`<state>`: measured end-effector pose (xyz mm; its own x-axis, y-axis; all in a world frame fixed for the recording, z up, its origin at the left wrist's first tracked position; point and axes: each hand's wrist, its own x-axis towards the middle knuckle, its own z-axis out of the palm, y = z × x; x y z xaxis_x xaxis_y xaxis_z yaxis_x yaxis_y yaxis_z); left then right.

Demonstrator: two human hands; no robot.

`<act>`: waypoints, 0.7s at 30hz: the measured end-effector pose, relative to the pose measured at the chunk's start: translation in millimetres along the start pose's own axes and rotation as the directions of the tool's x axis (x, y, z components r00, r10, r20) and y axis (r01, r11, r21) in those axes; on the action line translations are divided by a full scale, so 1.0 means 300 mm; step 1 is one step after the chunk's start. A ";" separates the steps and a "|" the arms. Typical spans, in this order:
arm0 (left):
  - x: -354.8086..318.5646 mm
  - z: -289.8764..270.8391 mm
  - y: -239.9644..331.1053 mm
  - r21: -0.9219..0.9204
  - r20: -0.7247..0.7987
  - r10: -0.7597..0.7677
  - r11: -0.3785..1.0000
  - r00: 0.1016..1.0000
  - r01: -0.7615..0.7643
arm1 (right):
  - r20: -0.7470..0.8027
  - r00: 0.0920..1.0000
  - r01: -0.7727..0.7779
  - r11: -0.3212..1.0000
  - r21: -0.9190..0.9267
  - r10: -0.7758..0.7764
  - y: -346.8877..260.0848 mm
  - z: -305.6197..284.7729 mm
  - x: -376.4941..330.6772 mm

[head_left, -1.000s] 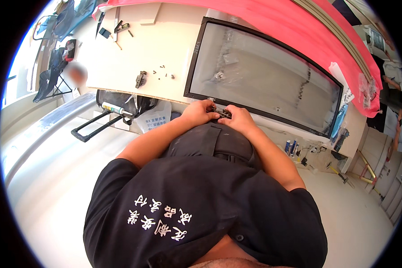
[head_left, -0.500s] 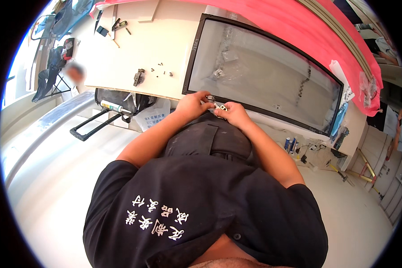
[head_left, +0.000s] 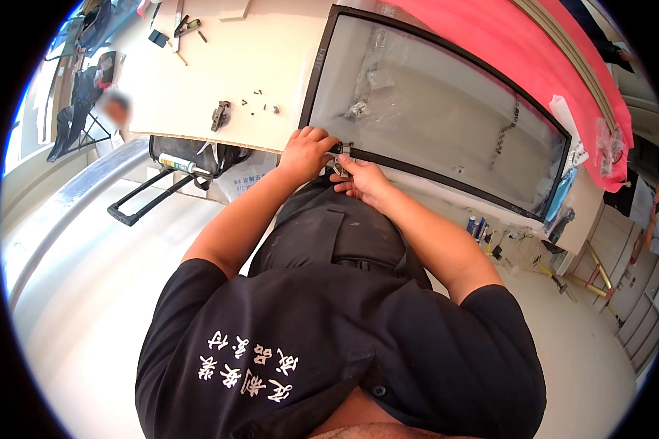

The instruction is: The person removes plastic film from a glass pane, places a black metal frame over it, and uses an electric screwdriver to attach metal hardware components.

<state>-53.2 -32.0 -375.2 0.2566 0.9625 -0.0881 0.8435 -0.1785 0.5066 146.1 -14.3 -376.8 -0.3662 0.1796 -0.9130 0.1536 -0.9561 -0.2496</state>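
Note:
A black-framed glass door panel [head_left: 432,102] lies on the table, its near edge facing me. At that edge, close to the near left corner, a small metal hinge [head_left: 341,165] sits between my hands against the frame. My right hand [head_left: 365,179] pinches the hinge from the right, thumb on top and fingers partly curled below. From the left, my left hand [head_left: 305,155] bends over the frame, its fingertips closed at the hinge's upper part and partly hidden. A similar dark hinge [head_left: 220,115] rests on the table to the left, beside several small screws [head_left: 257,92].
Hand tools, including a clamp-like tool [head_left: 187,27], lie at the table's far left. Below the edge stands a black bag with a pull handle [head_left: 132,217] and a sealant tube [head_left: 179,163]. Pink sheeting [head_left: 564,73] borders the far side. A person [head_left: 117,110] is at the left.
My hands have brought the hinge up from in front of my waist to the panel's near edge. My left hand has risen onto the frame, and the view has shifted slightly.

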 end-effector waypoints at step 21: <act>0.032 0.058 -0.015 0.122 0.062 0.131 0.983 0.989 -0.138 | 0.123 0.981 -0.168 0.978 0.126 0.153 0.020 0.001 0.003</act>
<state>-46.3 -25.6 -393.1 0.3940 0.9161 -0.0741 0.8512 -0.3333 0.4054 146.3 -20.2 -379.0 -0.4482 0.0017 -0.8939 0.0961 -0.9941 -0.0501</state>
